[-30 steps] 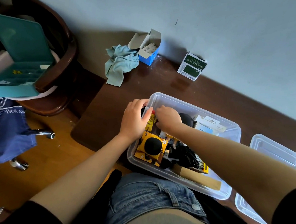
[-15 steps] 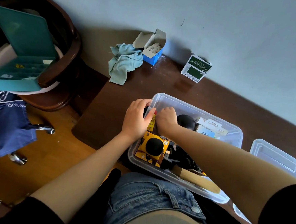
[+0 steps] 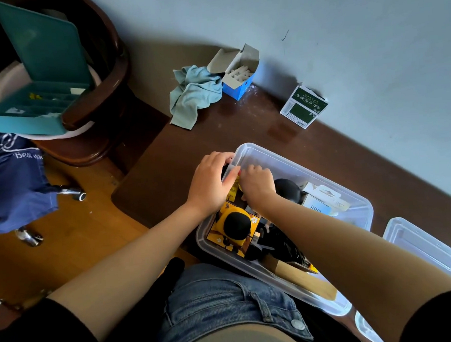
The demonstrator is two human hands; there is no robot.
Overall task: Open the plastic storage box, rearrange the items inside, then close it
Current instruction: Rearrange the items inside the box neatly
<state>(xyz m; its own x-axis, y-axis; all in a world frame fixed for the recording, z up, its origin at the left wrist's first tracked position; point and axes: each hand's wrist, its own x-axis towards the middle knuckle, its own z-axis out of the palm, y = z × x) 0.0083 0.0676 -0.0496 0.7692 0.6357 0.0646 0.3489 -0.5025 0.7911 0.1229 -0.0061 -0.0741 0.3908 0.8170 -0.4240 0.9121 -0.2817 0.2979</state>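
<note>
L hand (image 3: 211,183) is curled over the far-left corner of the clear storage box (image 3: 355,204), palm down, thumb on the rim, fingers wrapped round a dark item there; what that item is can't be told. R hand (image 3: 257,183) sits right next to it inside the box, knuckles up, fingertips pressed down by a narrow yellow pack (image 3: 234,189); whether it actually grips anything can't be told. Hands nearly touching. Both forearms reach in from bottom of view, R one crossing over the box contents.

Box is open, on the dark wood table (image 3: 166,175), near edge by the person's denim shorts (image 3: 223,304). Its long axis runs from far-left to near-right. Inside: yellow box w/ black round shape (image 3: 233,227), tangle of black stuff (image 3: 275,243), black rounded object (image 3: 287,190), white/blue carton (image 3: 320,205), tan flat piece (image 3: 304,280) along near wall.

Clear lid (image 3: 427,247) lies just beside the box on the R, flat.
</note>
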